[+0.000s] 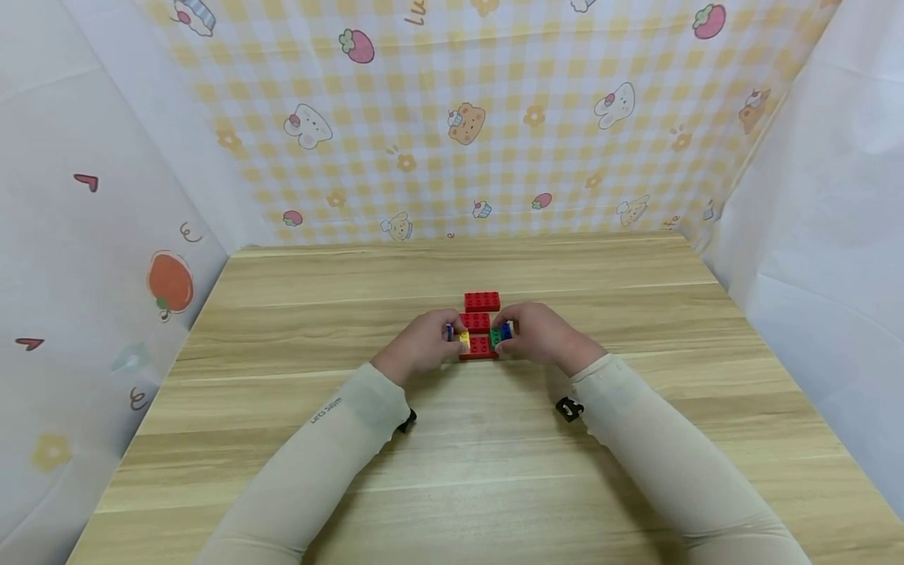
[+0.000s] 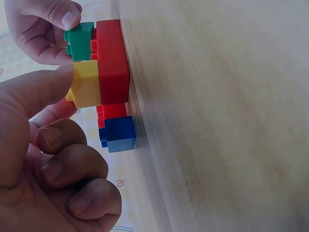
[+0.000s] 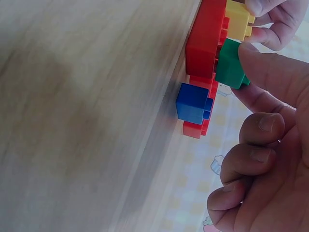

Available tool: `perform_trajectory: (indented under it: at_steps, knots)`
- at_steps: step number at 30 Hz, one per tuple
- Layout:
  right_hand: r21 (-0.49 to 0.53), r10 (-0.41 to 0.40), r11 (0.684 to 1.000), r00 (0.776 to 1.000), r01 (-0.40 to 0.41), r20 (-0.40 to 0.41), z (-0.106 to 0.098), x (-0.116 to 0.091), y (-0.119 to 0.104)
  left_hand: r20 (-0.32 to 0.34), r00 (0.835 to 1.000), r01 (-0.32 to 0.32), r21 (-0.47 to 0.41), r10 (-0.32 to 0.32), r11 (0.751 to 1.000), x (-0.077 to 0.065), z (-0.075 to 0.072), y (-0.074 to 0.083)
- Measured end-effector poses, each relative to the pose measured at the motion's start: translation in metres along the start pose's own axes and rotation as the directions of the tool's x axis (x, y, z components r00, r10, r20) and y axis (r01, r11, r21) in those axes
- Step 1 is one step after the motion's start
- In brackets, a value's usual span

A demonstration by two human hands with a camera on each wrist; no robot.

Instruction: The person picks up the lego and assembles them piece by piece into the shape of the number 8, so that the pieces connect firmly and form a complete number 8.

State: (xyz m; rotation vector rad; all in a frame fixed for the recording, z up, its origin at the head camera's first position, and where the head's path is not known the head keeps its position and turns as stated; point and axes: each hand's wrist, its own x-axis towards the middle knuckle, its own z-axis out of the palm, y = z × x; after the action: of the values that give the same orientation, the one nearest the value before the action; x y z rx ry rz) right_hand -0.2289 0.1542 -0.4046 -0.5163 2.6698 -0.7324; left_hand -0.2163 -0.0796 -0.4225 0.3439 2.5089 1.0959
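My left hand (image 1: 425, 342) pinches a yellow brick (image 2: 86, 84) between thumb and finger, its other fingers curled. The yellow brick sits on the left end of the nearest red brick (image 1: 479, 349). Between thumb and finger of my right hand (image 1: 542, 334) is a green brick (image 3: 230, 63), at the right end of that same red brick. In the right wrist view the green brick looks slightly tilted, with a thin gap under part of it. One blue brick (image 2: 120, 135) stands behind the left hand's fingers, and another blue brick (image 3: 192, 103) is by the right hand.
Behind the nearest red brick lie a middle red brick (image 1: 475, 322) and a farther red brick (image 1: 482, 301), in a row going away from me. They rest on a wood-grain table (image 1: 480, 463). A checked cloth (image 1: 424, 157) hangs at the back.
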Motion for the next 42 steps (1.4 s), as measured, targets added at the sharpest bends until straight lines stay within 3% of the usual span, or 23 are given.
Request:
perform_trajectory:
  at_steps: [33,42]
  knots:
    - [0.034,0.045,0.998,0.999,-0.045,0.007,0.0053,-0.0009,-0.0001,-0.002,1.000,-0.014,-0.023,0.014,1.000,-0.0002,0.0012,-0.0014]
    - [0.039,0.017,0.999,1.000,-0.017,-0.008,0.0048,-0.0001,0.0024,0.002,1.000,-0.003,-0.014,0.003,1.000,-0.0015,0.0007,0.0017]
